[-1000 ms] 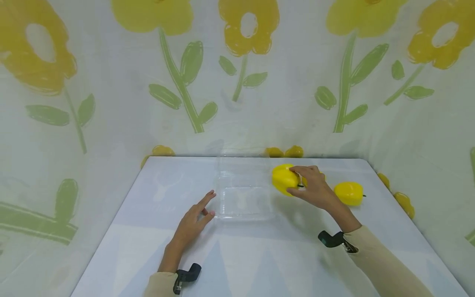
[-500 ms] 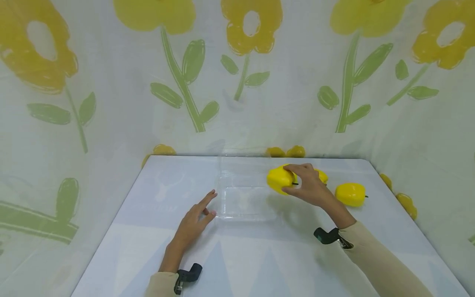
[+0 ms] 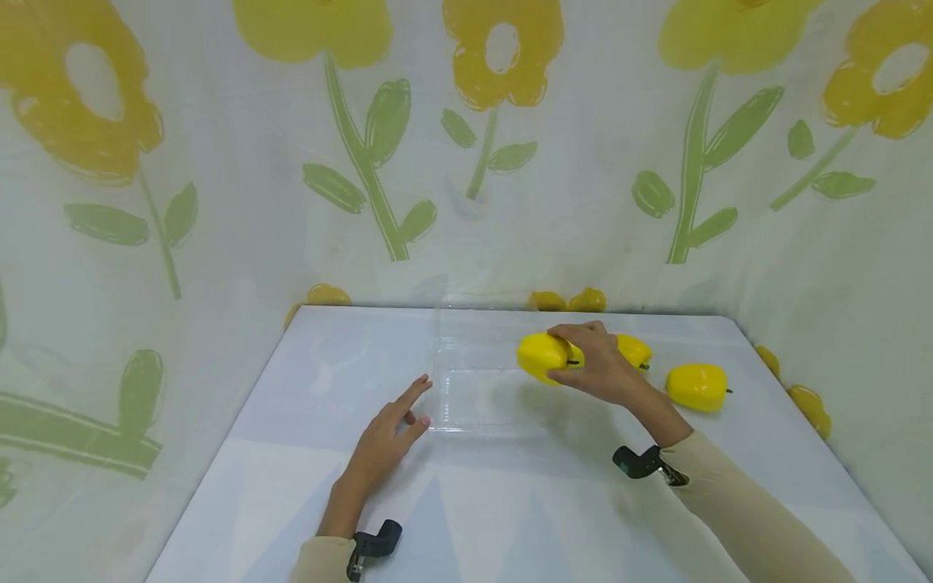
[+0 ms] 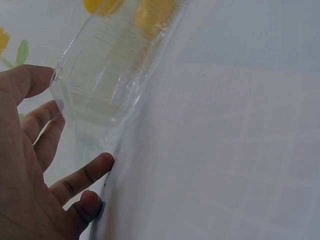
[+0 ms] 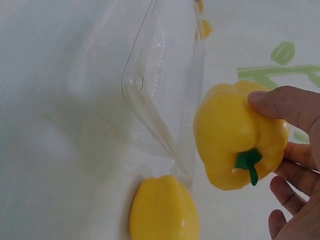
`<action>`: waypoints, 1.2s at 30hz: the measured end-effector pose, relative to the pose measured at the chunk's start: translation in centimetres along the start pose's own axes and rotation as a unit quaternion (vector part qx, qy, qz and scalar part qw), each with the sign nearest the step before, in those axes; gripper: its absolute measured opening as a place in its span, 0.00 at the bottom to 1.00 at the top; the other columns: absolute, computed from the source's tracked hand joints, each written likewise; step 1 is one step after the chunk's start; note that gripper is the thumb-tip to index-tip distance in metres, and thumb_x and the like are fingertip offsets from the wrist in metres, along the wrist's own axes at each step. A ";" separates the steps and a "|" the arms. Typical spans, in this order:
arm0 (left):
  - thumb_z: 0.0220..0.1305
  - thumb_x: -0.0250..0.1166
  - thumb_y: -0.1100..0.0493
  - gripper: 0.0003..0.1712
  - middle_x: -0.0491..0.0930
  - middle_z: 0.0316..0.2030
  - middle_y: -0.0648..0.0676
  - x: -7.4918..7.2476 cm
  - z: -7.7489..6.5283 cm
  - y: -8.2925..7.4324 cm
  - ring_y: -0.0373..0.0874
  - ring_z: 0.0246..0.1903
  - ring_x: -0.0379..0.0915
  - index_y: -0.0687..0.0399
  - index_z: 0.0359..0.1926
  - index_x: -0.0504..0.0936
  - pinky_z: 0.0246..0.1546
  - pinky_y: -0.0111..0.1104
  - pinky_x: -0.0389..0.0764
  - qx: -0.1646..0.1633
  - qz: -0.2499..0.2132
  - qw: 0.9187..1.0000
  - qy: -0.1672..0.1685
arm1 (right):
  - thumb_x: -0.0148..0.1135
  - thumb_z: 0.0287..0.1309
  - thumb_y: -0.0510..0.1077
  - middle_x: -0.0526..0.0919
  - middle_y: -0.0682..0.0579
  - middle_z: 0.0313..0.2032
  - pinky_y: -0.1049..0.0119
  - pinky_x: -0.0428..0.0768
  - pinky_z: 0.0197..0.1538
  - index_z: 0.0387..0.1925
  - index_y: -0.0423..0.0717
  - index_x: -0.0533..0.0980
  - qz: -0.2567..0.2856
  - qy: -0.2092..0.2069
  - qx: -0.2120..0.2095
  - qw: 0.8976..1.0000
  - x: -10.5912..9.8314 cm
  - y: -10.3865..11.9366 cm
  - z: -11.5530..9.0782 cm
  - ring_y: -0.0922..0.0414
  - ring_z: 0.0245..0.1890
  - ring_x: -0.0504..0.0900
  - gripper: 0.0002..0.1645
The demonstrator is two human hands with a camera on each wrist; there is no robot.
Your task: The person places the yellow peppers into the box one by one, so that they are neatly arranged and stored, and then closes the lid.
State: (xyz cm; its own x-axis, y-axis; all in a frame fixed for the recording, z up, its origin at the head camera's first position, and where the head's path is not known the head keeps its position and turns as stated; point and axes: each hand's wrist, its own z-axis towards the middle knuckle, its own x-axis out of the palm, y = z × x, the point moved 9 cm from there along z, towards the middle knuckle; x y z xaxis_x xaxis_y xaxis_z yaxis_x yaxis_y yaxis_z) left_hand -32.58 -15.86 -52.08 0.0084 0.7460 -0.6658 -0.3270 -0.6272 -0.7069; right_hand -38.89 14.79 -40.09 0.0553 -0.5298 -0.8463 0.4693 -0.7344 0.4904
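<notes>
A yellow bell pepper (image 3: 539, 356) with a green stem is held by my right hand (image 3: 605, 368), thumb on one side and fingers on the other. In the right wrist view this bell pepper (image 5: 227, 135) hangs beside the rim of a clear plastic container (image 5: 150, 117). The head view shows the clear container (image 3: 481, 429) near the table's middle, its lid part raised at the back. My left hand (image 3: 385, 437) is at the container's left side. In the left wrist view the thumb of that hand (image 4: 25, 155) touches the clear rim, with the other fingers loosely spread.
Behind my right hand lies a second yellow bell pepper (image 3: 634, 351), partly hidden. A third yellow bell pepper (image 3: 697, 387) lies farther right on the white table (image 3: 481, 518). A flower-patterned cloth (image 3: 554, 202) hangs behind the table.
My right hand has moved left with the bell pepper, closer to the container's right side. The bell pepper behind it shows more now. My left hand has stayed at the container's edge.
</notes>
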 end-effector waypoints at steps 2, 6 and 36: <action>0.73 0.59 0.47 0.34 0.54 0.74 0.33 0.0 0.0 0.0 0.38 0.38 0.68 0.34 0.76 0.62 0.38 0.40 0.69 -0.001 0.002 1.000 -0.001 | 0.77 0.53 0.49 0.79 0.50 0.60 0.49 0.59 0.51 0.64 0.47 0.75 -0.002 0.003 -0.010 1.000 0.2 0.3 0.2 0.48 0.57 0.65 0.37; 0.72 0.60 0.47 0.34 0.55 0.74 0.34 0.1 0.1 0.1 0.37 0.38 0.67 0.35 0.76 0.63 0.38 0.39 0.69 -0.001 0.010 1.000 -0.007 | 0.77 0.53 0.49 0.79 0.50 0.60 0.49 0.59 0.50 0.64 0.46 0.75 -0.001 0.005 -0.028 1.000 0.5 0.9 0.6 0.49 0.56 0.66 0.37; 0.72 0.61 0.46 0.34 0.56 0.74 0.33 1.5 0.8 -0.5 0.38 0.39 0.67 0.33 0.76 0.62 0.37 0.40 0.69 -0.011 0.014 1.000 -0.003 | 0.78 0.51 0.47 0.78 0.52 0.62 0.51 0.61 0.51 0.64 0.47 0.74 -0.001 0.019 -0.048 0.999 3.1 2.3 2.6 0.51 0.56 0.66 0.39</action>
State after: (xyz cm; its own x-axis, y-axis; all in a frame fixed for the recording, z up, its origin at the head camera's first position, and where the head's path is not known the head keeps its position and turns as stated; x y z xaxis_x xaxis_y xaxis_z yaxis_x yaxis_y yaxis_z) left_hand -33.10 -14.25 -52.49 -0.0063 0.7298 -0.6837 -0.3068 -0.6521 -0.6933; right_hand -39.96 10.34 -40.99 0.0860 -0.5108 -0.8554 0.5509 -0.6910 0.4680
